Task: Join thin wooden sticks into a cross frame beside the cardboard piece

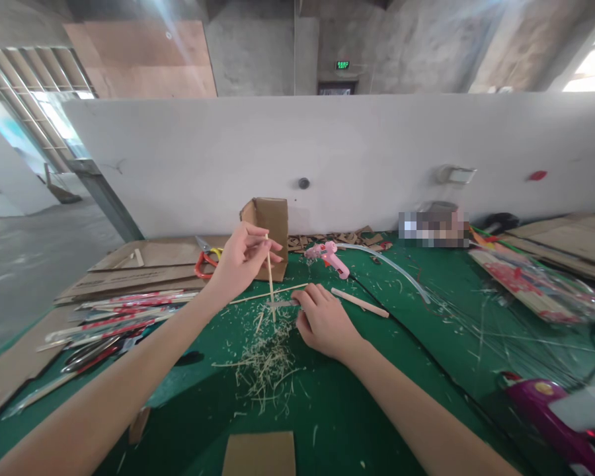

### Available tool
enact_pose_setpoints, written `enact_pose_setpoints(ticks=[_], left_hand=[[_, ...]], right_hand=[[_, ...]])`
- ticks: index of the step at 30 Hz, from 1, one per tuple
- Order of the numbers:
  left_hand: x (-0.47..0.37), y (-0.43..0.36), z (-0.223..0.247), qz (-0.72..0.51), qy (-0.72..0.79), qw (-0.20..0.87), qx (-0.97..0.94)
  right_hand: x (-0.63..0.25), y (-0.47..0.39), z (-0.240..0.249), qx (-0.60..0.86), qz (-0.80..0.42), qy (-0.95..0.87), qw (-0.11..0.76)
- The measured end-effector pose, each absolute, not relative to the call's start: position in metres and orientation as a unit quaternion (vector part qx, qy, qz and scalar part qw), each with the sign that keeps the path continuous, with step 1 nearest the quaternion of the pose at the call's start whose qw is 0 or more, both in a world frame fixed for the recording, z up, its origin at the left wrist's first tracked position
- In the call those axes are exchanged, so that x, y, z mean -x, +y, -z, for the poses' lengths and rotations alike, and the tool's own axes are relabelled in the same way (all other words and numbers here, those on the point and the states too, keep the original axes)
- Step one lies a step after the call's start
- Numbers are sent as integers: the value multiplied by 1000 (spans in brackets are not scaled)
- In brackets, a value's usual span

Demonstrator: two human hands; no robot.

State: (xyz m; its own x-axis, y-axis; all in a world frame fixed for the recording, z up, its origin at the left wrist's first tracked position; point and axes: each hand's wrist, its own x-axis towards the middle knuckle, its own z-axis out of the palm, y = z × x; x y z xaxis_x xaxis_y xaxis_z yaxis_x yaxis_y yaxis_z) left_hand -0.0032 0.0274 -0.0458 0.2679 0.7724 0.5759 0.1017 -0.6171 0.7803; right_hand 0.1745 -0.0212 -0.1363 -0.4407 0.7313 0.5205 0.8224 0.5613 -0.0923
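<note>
My left hand (250, 248) is closed round the upper end of a thin wooden stick (271, 281). The stick points down, nearly upright, toward the green table. A narrow greyish blade (281, 303) crosses its lower part. My right hand (322, 317) is closed on the other end of this blade, low over the table; its handle, if any, is hidden by the fingers. Below the stick lies a heap of pale wood shavings (268, 363). Another thin stick (242, 301) lies on the table behind the blade.
A pink glue gun (330, 258) and a wooden-looking rod (359, 303) lie to the right. Orange-handled scissors (204, 264) and wrapped sticks (123, 314) are at left. A folded cardboard piece (272, 228) stands against the white partition (203, 158). A cardboard square (258, 455) lies in front.
</note>
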Motion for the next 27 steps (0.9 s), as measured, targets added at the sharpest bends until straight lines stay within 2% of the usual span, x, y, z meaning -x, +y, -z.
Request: enact_pose_setpoints(ticks=[6,14,27], left_hand=[[6,28,44,-530,331,294,-723],[3,19,40,-518,324,277,-742],[5,21,38,-498,324,303,-745]], right_hand=[[-173,-21,139,476,144,-842,210],[-173,-16,134,477,244,-815,220],[-164,-21,134,533,153,-816,164]])
